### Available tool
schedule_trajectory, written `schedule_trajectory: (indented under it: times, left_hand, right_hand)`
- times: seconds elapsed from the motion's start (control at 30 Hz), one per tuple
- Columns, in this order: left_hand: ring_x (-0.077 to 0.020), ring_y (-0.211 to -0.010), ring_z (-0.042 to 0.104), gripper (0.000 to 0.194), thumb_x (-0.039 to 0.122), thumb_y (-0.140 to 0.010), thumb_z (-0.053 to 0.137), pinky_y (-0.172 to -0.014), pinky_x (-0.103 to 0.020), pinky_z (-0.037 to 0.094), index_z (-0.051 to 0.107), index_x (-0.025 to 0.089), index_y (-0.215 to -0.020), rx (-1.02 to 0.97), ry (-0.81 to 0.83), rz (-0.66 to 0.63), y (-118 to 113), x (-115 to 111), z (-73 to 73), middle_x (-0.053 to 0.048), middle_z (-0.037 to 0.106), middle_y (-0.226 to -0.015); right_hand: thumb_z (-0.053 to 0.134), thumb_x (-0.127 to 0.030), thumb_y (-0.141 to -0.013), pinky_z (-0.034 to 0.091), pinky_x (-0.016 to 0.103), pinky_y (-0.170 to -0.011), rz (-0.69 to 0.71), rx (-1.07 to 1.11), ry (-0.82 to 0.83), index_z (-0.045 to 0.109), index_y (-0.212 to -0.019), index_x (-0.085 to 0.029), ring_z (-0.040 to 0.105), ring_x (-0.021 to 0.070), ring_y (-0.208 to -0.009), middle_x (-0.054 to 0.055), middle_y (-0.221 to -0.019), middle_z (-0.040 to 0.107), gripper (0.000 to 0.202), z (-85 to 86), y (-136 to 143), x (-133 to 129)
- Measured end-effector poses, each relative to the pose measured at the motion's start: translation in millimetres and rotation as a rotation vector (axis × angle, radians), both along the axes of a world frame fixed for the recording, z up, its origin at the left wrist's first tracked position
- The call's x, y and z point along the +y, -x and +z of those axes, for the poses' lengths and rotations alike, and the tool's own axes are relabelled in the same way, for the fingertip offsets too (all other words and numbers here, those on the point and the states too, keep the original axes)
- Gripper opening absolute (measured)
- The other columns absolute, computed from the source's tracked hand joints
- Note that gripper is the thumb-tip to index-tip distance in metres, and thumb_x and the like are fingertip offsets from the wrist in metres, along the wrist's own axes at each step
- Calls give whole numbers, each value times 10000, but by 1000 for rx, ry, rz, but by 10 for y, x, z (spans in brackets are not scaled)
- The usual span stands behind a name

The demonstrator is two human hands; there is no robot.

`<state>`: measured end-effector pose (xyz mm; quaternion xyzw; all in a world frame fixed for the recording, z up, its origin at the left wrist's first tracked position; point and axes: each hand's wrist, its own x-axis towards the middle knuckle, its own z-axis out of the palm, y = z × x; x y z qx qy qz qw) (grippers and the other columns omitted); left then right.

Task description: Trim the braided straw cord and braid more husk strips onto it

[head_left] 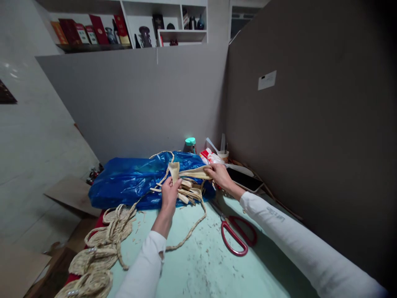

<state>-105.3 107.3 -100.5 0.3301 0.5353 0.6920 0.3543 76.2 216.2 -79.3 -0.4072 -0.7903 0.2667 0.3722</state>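
My left hand (170,193) is closed on a pale dried corn husk (174,169) that stands up from its fingers. In my right hand (219,174), thumb and fingers pinch the end of another husk strip (197,172), stretched sideways toward the left hand. Below both hands lies a heap of cut husk strips (190,192), on and beside a blue plastic bag (124,180). A braided husk cord (192,230) curves over the table in front of the heap; part of it is hidden behind my left arm.
Red-handled scissors (231,239) lie right of centre on the pale green table (198,265). Several coiled braids (96,260) line the left edge. A phone (245,179), a teal-lidded jar (190,142) and a cup with tools (223,155) stand or lie near the grey partitions (161,103).
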Motion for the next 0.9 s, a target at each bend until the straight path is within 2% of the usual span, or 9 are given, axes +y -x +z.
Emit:
schedule_trajectory:
  times: [0.1,0.27,0.37,0.5,0.63,0.73,0.83,0.9]
  left_hand:
    - [-52,-356,442,449,375,-564,787,-346,-162,203,610,147,-907,-3,25,-103,-208,96,36,26,613,-601]
    - [-56,-343,430,591,279,-521,820,-342,-140,189,530,169,-1024,-68,76,-98,-480,200,6,102,496,-512]
    - [-32,-341,378,666,244,-509,837,-353,-138,186,519,181,-1091,-76,85,-99,-518,163,22,122,458,-528]
    - [-12,-334,313,690,233,-530,829,-362,-154,199,527,183,-1148,-20,109,-108,-521,86,40,120,461,-558]
    - [-24,-335,313,596,215,-617,742,-371,-176,227,546,152,-1177,140,163,-76,-446,59,-6,65,557,-609]
    - [-78,-399,431,449,216,-697,653,-422,-207,316,599,127,-1133,339,199,-13,-267,36,-17,12,611,-641]
    - [-188,-653,597,283,287,-778,596,-585,-277,438,668,148,-1013,590,211,84,-16,-14,42,-56,663,-741]
    - [-257,-838,614,261,313,-812,565,-713,-342,462,689,200,-1011,754,214,130,138,-46,98,-87,694,-862]
  right_hand:
    - [436,-350,-860,409,244,-525,129,40,133,645,-759,-156,535,145,-522,5,-587,571,303,-14,9,-145]
    - [497,-421,-855,454,233,-461,333,87,345,639,-758,-152,605,161,-542,37,-667,660,319,-10,-35,-347]
    - [558,-406,-825,462,236,-444,306,153,412,621,-710,-152,594,162,-533,37,-628,635,285,-11,-111,-317]
    - [487,-334,-842,510,254,-488,231,284,495,612,-732,-152,582,146,-537,28,-616,608,248,-53,-147,-263]
    - [493,-307,-818,534,263,-548,231,377,538,631,-802,-150,636,153,-593,40,-690,655,209,-78,-135,-331]
    - [547,-244,-750,514,241,-541,225,405,514,647,-839,-151,664,167,-642,44,-739,682,163,-90,-210,-370]
    - [579,-190,-683,457,215,-484,180,399,460,670,-871,-142,638,160,-595,31,-687,674,215,-110,-410,-354]
    - [584,-200,-678,414,206,-454,137,395,416,686,-898,-139,599,144,-548,21,-663,663,250,-113,-598,-344]
